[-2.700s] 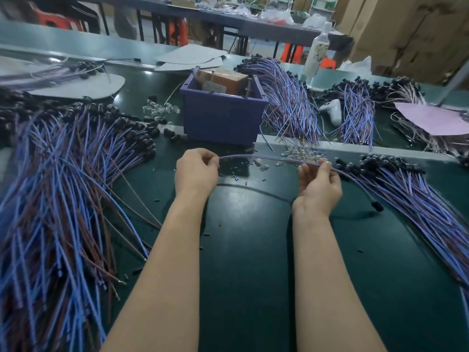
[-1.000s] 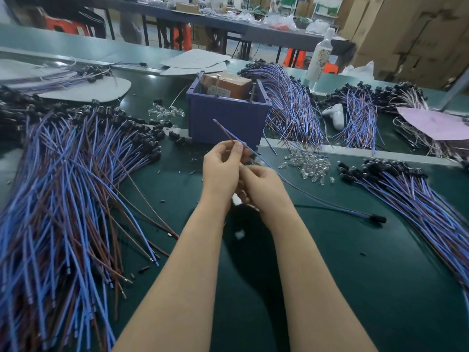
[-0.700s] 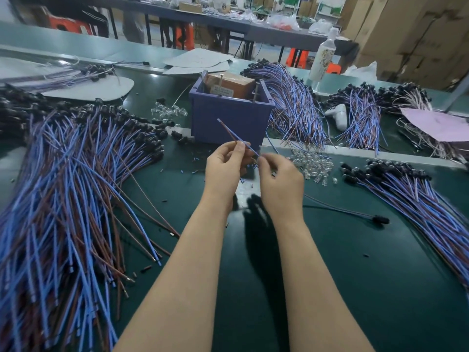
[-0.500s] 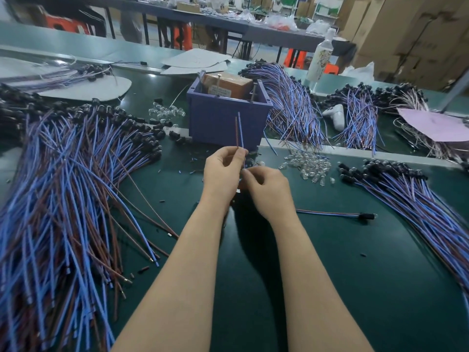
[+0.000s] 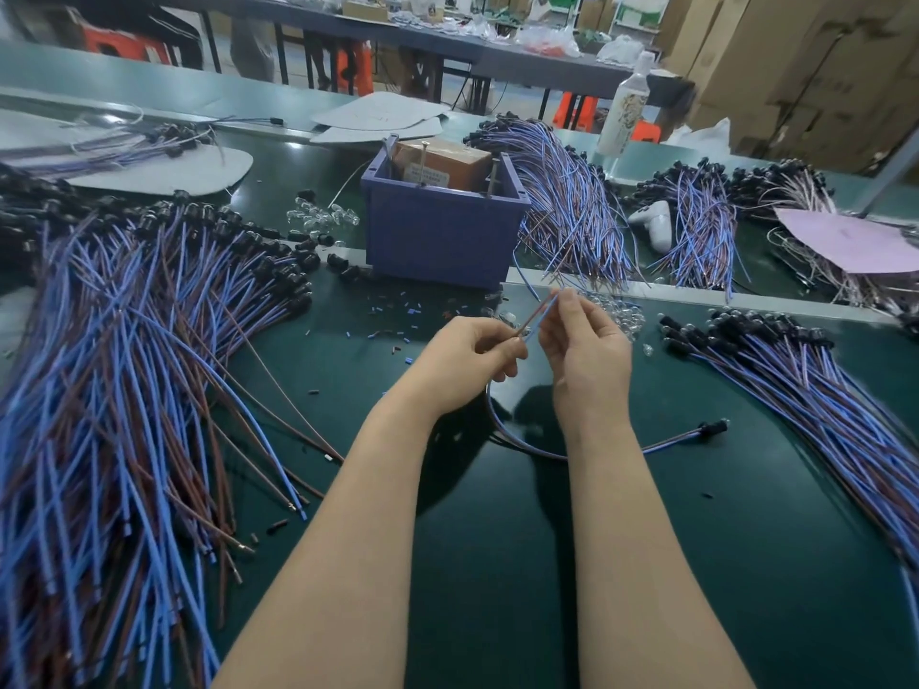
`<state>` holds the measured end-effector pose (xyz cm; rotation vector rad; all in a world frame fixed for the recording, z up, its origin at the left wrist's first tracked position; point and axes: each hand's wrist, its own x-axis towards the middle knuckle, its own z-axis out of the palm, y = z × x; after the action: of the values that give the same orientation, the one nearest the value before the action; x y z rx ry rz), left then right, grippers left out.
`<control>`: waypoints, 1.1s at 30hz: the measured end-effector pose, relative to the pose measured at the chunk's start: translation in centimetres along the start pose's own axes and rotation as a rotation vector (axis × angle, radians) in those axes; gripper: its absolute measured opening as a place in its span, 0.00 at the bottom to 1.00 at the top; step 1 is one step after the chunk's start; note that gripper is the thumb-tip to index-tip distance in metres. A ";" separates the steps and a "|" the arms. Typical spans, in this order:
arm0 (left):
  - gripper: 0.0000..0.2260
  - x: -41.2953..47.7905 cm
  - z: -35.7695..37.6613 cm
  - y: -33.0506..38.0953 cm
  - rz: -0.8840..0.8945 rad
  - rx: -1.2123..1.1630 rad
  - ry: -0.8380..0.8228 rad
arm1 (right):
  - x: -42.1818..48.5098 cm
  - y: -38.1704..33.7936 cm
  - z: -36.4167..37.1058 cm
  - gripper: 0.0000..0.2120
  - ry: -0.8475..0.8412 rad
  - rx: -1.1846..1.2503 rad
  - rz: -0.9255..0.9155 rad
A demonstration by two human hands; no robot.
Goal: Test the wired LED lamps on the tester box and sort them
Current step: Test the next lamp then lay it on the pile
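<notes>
One wired LED lamp [image 5: 712,430], a blue and brown wire pair ending in a black lamp head, lies looped on the green table. My left hand [image 5: 462,360] pinches the pair near its free ends, and my right hand [image 5: 584,350] pinches the two wire tips, which point up toward the purple tester box [image 5: 442,231]. The box stands just beyond my hands, with an orange block and upright metal pins inside. The lamp head rests on the table to the right of my right forearm.
A large heap of wired lamps [image 5: 124,370] fills the left side, and another heap [image 5: 815,390] lies at the right. More bundles [image 5: 572,206] lie behind the box. Clear loose LEDs [image 5: 616,310] and wire scraps [image 5: 393,315] are scattered near my hands. A white bottle [image 5: 626,111] stands at the back.
My hands drew together from holding the wire stretched wide. The wire ends tilted from upright toward the right, and my right hand moved up to pinch the tips. The lamp head stayed on the table.
</notes>
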<state>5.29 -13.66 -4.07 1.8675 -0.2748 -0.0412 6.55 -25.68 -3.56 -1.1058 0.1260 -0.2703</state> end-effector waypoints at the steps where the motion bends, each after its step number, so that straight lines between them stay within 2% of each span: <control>1: 0.07 0.0 -0.1 -0.1 -0.006 0.006 -0.002 | 0.0 0.0 0.0 0.10 -0.019 -0.012 -0.010; 4: 0.08 -0.1 -0.2 0.2 -0.012 0.001 -0.002 | 0.0 0.2 0.1 0.10 0.022 -0.030 -0.043; 8: 0.08 -0.3 -0.9 0.3 -0.003 0.009 -0.022 | 0.6 -0.1 -0.9 0.10 0.308 0.107 -0.012; 10: 0.08 -0.3 -1.4 0.2 -0.001 -0.029 0.054 | 1.0 -0.1 -1.7 0.11 0.396 -0.006 -0.022; 11: 0.08 -0.2 -1.5 0.1 0.000 -0.075 0.140 | 1.0 0.1 -1.9 0.11 0.388 -0.174 -0.030; 14: 0.09 0.3 -1.8 -0.1 -0.027 -0.240 0.460 | 0.3 0.8 -1.1 0.12 0.188 -0.676 -0.085; 18: 0.10 0.6 -2.9 -1.0 -0.127 -0.425 0.787 | -1.5 -0.2 0.8 0.16 -0.314 -0.883 0.009; 21: 0.08 0.8 -3.1 -1.2 -0.140 -0.479 0.871 | -2.6 -0.7 1.4 0.13 -0.628 -1.112 0.031; 25: 0.05 0.9 -2.4 -0.9 -0.107 -0.519 0.827 | -3.3 -0.3 2.1 0.09 -0.737 -1.096 0.025; 30: 0.04 0.6 -2.2 -0.2 -0.047 -0.542 0.777 | -3.5 0.6 2.7 0.11 -0.748 -1.176 -0.044; 33: 0.04 0.4 -2.1 0.4 0.006 -0.610 0.768 | -3.5 0.9 3.4 0.11 -0.719 -1.131 -0.091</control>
<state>5.92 -11.89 -3.01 1.1625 0.2474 0.5304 4.09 -21.39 -3.01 -2.2658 -0.4771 0.1773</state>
